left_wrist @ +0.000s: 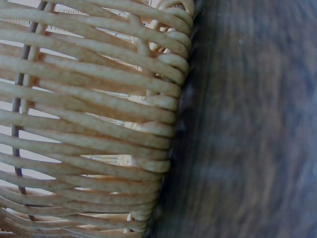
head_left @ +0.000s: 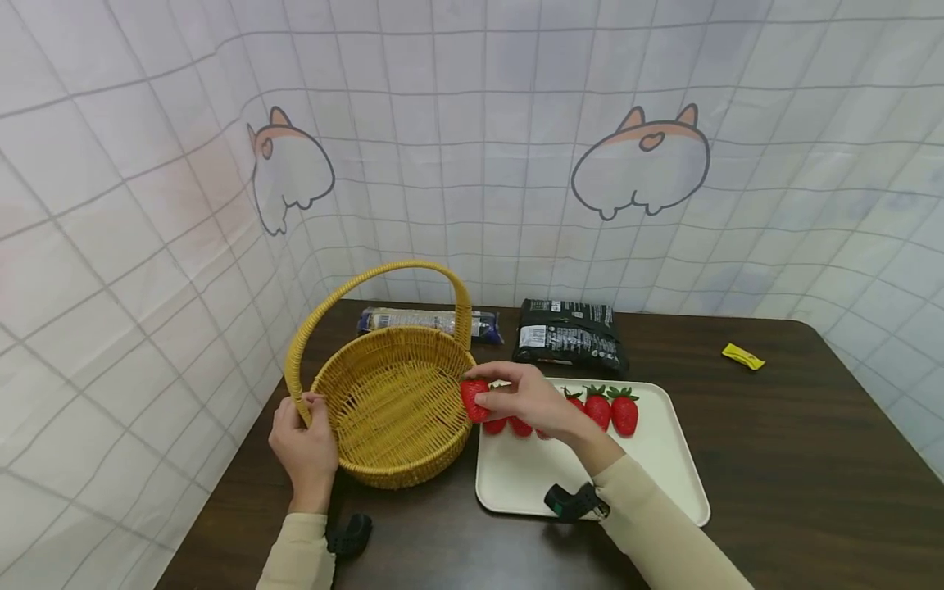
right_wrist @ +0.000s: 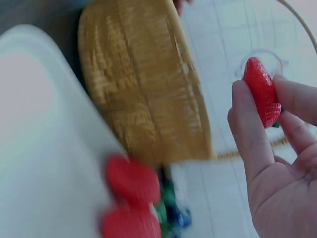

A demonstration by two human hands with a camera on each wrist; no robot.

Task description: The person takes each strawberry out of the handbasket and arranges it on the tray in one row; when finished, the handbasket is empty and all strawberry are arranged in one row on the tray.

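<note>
A yellow wicker basket with a tall arched handle stands on the dark table, nothing visible inside it. At its left side my left hand grips the rim by the foot of the handle; the left wrist view shows only the basket's woven wall up close. My right hand pinches a red strawberry between thumb and fingers, just off the basket's right rim. In the right wrist view the strawberry is held above rim level. Several more strawberries lie on a cream tray, some partly behind my right hand.
Behind the basket lies a long clear and blue packet. A black package lies behind the tray. Toward the right on the table is a small yellow wrapped piece. A white checked curtain hangs along the back and left.
</note>
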